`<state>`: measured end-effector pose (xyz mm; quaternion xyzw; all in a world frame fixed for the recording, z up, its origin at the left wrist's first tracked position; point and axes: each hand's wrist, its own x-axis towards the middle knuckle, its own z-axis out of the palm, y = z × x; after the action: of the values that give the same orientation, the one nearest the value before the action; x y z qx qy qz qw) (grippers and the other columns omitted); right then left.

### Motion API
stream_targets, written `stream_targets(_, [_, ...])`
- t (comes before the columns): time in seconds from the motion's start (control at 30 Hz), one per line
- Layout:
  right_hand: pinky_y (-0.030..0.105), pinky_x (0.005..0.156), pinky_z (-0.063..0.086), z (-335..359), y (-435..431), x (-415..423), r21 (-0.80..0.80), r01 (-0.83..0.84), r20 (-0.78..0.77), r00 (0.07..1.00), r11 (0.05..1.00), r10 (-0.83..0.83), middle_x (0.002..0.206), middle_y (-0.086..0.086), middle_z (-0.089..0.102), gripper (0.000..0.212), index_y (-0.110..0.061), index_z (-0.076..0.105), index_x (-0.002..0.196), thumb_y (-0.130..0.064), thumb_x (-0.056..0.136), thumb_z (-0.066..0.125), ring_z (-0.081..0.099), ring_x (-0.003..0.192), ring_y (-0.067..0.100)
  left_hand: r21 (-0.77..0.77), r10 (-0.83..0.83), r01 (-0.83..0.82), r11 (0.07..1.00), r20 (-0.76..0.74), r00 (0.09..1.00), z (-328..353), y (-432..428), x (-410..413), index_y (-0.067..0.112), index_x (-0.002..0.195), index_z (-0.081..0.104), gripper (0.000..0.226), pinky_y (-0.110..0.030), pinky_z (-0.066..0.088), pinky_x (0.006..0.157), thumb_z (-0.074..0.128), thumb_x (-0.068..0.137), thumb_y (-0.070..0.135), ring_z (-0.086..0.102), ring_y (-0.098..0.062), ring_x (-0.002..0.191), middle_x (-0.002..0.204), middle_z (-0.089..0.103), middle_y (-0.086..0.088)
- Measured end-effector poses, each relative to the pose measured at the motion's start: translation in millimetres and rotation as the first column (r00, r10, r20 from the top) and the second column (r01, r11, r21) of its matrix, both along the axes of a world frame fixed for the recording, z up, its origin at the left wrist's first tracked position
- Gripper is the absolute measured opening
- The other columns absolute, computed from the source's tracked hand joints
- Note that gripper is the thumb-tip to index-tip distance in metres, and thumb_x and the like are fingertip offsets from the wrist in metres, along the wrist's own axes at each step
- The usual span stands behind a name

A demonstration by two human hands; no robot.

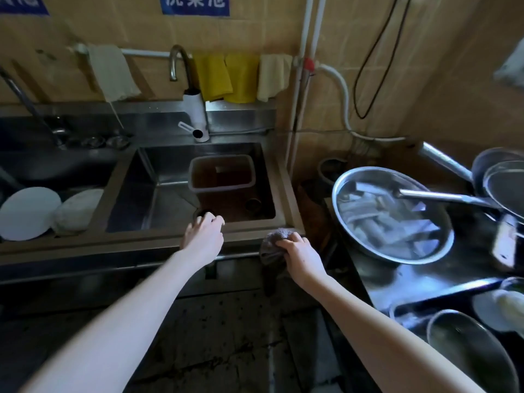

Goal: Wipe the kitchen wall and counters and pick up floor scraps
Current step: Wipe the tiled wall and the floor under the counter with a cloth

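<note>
Head view: right hand grips a crumpled grey cloth on the sink rim, left hand loosely curled.

Pretty dim in here tbh. The tiled wall up top catches a warm yellowish light, but the sink basin and the floor sit in heavy shadow. Cold bluish glare bounces off the steel bowl and the bench on the right, so light seems to come from that side. The grey cloth is just a murky lump. The wide lens bends the pipes and the sink's front edge. Everything's soft, and the right edge and the blue sign are properly smeared.
</note>
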<state>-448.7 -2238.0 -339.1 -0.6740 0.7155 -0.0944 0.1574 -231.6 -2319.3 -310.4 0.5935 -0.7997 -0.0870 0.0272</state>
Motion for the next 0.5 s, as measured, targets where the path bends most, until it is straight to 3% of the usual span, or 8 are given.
stream_targets(0.13, [0.039, 0.079, 0.051, 16.6, 56.2, -28.6, -0.066, 0.055, 0.006, 0.998, 0.996, -0.055, 0.124, 0.001, 0.047, 0.049, -0.026, 0.053, 0.130, -0.003, 0.086, 0.049, 0.047, 0.103, 0.026, -0.021, -0.070, 0.070, 0.997, 0.008, 0.998, 11.9, 39.3, -32.2, 0.020, 0.120, 0.049, 0.028, -0.038, 0.035, 0.098, 0.042, 0.094, 0.017, 0.046, -0.025, 0.114, 0.127, 0.048, -0.003])
stream_targets(0.5, [0.042, 0.086, 0.050, 67.9, 241.8, -100.2, -0.214, 0.200, -0.009, 0.978, 0.956, -0.207, 0.125, 0.001, 0.050, 0.046, -0.026, 0.056, 0.126, -0.005, 0.085, 0.052, 0.048, 0.109, 0.028, -0.067, -0.260, 0.260, 0.963, 0.009, 0.966, 49.7, 178.1, -133.7, 0.020, 0.120, 0.049, 0.028, -0.040, 0.033, 0.099, 0.043, 0.093, 0.019, 0.042, -0.027, 0.121, 0.128, 0.047, -0.005])
